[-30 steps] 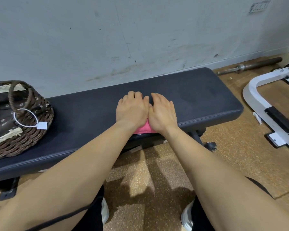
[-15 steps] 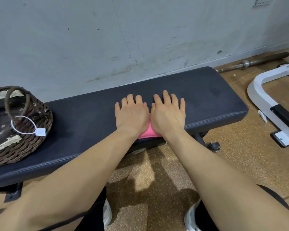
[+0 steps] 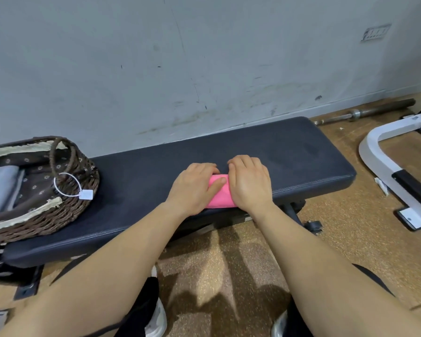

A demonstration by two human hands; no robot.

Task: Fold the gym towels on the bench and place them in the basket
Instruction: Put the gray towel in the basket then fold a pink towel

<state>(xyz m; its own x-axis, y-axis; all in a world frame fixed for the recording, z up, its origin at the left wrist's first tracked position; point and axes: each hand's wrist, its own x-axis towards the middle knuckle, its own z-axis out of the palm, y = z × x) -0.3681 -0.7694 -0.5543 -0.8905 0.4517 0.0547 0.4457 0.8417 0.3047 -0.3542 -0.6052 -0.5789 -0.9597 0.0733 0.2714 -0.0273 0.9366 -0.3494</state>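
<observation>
A small folded pink towel (image 3: 219,192) lies near the front edge of the dark padded bench (image 3: 141,181). My left hand (image 3: 194,186) grips its left side, fingers curled over the far edge and thumb lying on top. On the right side, my right hand (image 3: 249,183) covers the towel with fingers curled over its far edge. The wicker basket (image 3: 66,203) stands on the bench's left end, lined with brown flowered cloth, with a grey folded towel (image 3: 0,188) inside.
A grey wall runs close behind the bench. To the right, a white machine frame (image 3: 384,166) stands on the cork floor and a barbell (image 3: 365,112) lies along the wall. My knees and shoes are below the bench's front edge.
Both hands lay flat and pressed on the towel before; now their fingers are curled over its far edge and more pink shows between them. The head has shifted right and pulled back.
</observation>
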